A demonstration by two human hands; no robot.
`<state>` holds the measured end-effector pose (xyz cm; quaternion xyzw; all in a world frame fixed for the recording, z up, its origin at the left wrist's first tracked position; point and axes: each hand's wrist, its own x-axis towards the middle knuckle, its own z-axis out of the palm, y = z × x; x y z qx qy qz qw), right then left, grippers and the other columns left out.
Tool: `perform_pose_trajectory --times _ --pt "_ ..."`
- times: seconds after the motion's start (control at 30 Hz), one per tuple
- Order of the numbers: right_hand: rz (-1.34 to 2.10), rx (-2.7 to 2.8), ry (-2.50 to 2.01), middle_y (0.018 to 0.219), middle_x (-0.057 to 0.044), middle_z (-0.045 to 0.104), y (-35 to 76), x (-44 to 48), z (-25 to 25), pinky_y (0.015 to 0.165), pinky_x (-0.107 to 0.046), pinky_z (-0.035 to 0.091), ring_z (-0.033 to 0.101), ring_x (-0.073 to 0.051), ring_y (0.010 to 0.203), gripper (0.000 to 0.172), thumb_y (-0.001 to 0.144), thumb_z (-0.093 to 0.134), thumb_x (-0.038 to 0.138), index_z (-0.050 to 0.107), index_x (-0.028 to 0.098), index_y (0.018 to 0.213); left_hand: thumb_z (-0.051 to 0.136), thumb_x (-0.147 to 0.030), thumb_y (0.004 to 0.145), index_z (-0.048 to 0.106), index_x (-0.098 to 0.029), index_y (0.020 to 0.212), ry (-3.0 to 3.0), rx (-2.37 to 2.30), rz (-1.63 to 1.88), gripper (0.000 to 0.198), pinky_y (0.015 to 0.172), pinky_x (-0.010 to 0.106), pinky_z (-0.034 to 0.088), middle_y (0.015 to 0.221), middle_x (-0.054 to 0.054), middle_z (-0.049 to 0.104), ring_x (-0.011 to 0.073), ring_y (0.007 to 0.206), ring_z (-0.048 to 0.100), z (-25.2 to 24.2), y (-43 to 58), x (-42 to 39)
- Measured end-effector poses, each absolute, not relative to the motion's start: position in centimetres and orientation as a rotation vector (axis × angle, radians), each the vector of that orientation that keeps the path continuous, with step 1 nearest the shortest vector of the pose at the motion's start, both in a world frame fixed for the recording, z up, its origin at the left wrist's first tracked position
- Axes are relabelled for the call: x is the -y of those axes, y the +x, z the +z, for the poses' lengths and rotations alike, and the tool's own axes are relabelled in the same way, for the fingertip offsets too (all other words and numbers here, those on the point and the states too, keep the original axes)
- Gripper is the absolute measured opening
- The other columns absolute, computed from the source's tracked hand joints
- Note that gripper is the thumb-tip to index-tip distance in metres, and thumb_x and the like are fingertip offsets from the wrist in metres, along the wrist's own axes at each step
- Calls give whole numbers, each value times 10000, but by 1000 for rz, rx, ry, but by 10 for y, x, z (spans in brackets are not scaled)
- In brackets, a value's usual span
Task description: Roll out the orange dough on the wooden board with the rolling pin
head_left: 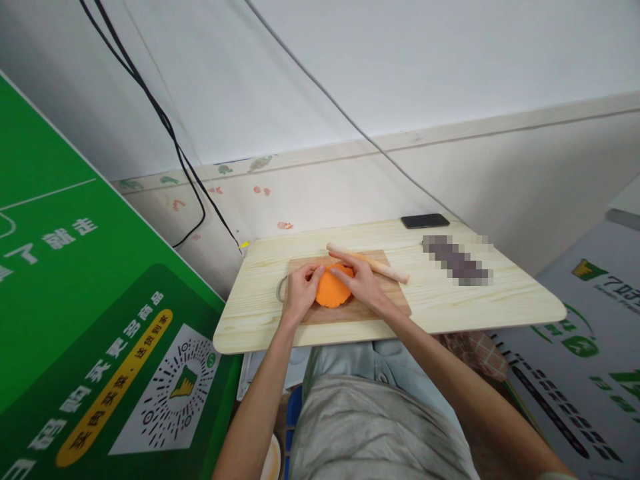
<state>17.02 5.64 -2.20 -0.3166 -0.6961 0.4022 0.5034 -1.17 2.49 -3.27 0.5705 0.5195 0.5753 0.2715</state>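
1. In the head view, my left hand has thumb and fingers closed on the left rim of the orange disc. My right hand is looser: the thumb lies over the disc's right side, the fingers reach past its far rim. Its underside is hidden, so I can't tell whether it pinches.
2. The disc is thin and ragged-edged, like flattened dough. It sits on the board, near the near edge of the table, left of its middle. I'd say I hold it from both sides to keep the pull even.
3. The pin lies aslant over the board's far part, its right end past the board's right edge; probably there to leave the disc within reach of both hands. I can't tell whether my fingers touch it.
4. The phone lies by the table's far edge, towards the far right corner, likely away from the work. Nearer me is a pixelated thing I can't name.
5. The green panel, left of the table, reads "码购买更多商品" and, on a yellow strip, "买肉买菜,送货到家" (meat and vegetables, delivered home), beside a round code. Higher up is "了就走".
6. The white panel, right of the table, shows a "7" and "好", then is cut off.
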Motion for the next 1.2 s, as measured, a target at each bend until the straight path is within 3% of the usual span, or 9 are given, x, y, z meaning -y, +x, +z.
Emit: perform_pose_trajectory --times 0.1,0.3,0.5,0.6,0.73,0.83,1.07,1.13,1.2 --pt "997 1624 -764 1431 -82 736 169 -58 -25 1096 -484 588 742 -264 1190 443 956 731 362 725 292 1394 735 -534 903 769 -183 802 1479 -1411 1616 367 636 276 500 753 43 754 192 693 665 -33 -13 -26" --pt "975 1630 -780 1182 -81 835 168 -64 -30 1065 -520 601 771 -300 1099 250 951 739 415 850 269 1121 661 -567 975 772 -193 863 1508 -1423 1623 406 695 281 489 803 37 752 203 765 654 -30 -13 -22" --pt "983 1620 -734 1382 -83 765 168 -61 -27 1177 -532 534 708 -315 1291 387 932 783 471 812 278 1266 576 -542 1045 726 -233 910 1604 -1462 1568 369 717 273 462 825 17 725 201 783 631 -21 -6 -19" --pt "1034 1600 -698 1431 -83 739 167 -57 -23 1123 -485 577 724 -285 1252 494 920 802 480 751 291 1374 551 -513 1068 669 -247 841 1661 -1513 1566 369 695 273 429 749 3 666 195 737 587 -20 -5 -19" --pt "1038 1561 -746 1152 -88 831 167 -56 -22 949 -446 645 775 -250 967 441 897 822 515 797 262 1258 510 -556 1086 597 -253 788 1610 -1632 1670 434 680 293 397 717 5 610 200 702 547 -26 -10 -18" --pt "1053 1592 -745 1043 -82 839 166 -57 -24 935 -447 644 773 -256 946 375 887 820 555 837 249 1103 491 -590 1089 593 -257 815 1598 -1681 1644 442 669 310 401 707 6 598 206 669 540 -32 -12 -19" --pt "1081 1532 -738 1136 -87 836 166 -58 -23 974 -464 630 775 -268 1004 409 887 827 523 820 260 1201 465 -574 1101 654 -255 929 1541 -1624 1713 409 805 299 472 883 29 694 216 849 646 -33 -12 -22" --pt "1056 1500 -743 1192 -89 828 167 -57 -20 985 -464 629 773 -268 1025 413 898 816 510 813 265 1230 505 -587 1079 660 -247 954 1518 -1605 1723 394 782 282 465 895 20 700 198 840 638 -33 -12 -23" --pt "1030 1480 -750 1213 -86 826 169 -56 -18 989 -453 632 772 -264 1040 395 904 803 513 820 259 1207 537 -610 1053 631 -236 855 1508 -1639 1704 434 705 272 428 784 -7 643 173 737 576 -32 -13 -23"
